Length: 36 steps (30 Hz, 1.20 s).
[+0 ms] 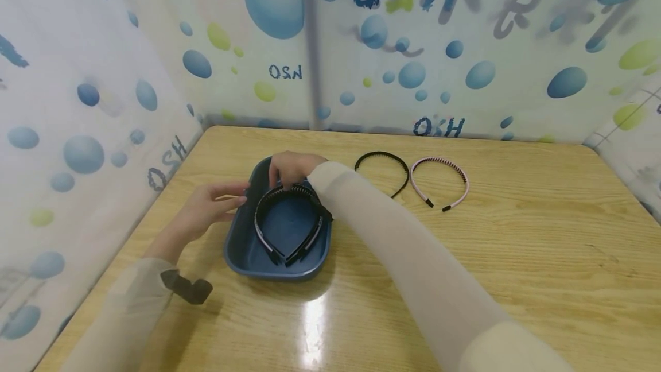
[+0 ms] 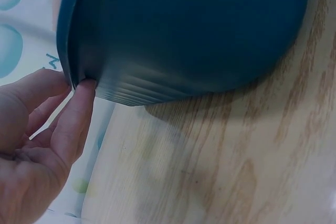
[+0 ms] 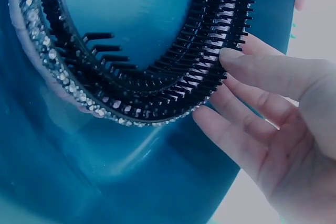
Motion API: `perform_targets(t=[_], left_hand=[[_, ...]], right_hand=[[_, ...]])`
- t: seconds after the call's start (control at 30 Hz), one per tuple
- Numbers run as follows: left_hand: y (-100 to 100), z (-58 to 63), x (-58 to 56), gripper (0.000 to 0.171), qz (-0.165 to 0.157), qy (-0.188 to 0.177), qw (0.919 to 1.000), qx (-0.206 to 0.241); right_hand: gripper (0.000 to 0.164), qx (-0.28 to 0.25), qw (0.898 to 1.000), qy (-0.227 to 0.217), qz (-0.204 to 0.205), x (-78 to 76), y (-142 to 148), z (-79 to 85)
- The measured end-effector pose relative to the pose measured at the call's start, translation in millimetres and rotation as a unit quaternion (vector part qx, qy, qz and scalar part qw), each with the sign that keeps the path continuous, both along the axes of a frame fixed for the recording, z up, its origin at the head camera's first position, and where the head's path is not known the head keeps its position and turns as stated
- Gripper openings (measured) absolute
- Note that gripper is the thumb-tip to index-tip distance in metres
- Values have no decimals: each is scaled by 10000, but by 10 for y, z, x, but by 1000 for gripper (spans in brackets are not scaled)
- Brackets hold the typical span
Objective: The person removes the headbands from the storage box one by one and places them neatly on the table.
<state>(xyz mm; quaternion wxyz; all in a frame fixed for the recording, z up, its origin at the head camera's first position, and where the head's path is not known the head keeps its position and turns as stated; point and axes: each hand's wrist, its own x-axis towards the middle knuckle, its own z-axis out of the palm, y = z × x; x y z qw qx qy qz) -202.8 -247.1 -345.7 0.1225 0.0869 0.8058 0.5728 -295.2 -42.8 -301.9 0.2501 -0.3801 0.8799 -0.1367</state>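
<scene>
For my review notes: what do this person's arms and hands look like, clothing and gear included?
Both arms wear plain, off-white long sleeves. A dark strap with a rounded black block sits at the left wrist. The left hand and right hand are gloveless, with no rings visible.

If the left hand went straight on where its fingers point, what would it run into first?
The blue tub, whose rim the left hand pinches. Past that wall, the headbands inside look next in line, though depth is hard to judge.
</scene>
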Motion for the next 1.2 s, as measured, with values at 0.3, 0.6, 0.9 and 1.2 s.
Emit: perform_targets(t=[0.3,0.6,0.9,1.2], left_hand=[[-3,-6,-6,48,-22,3,10000,24],[2,6,0,47,-11,-1,10000,-60],[13,20,1,44,36,-27,10000,-77],[13,24,5,44,79,-15,9998,-165]], right_hand=[[31,-129,9998,136,80,-19,29,27],[29,-196,9996,218,25,-24,55,43],[32,-490,9985,163,191,-43,90,112],[29,-667,9970,251,301,-24,141,218]])
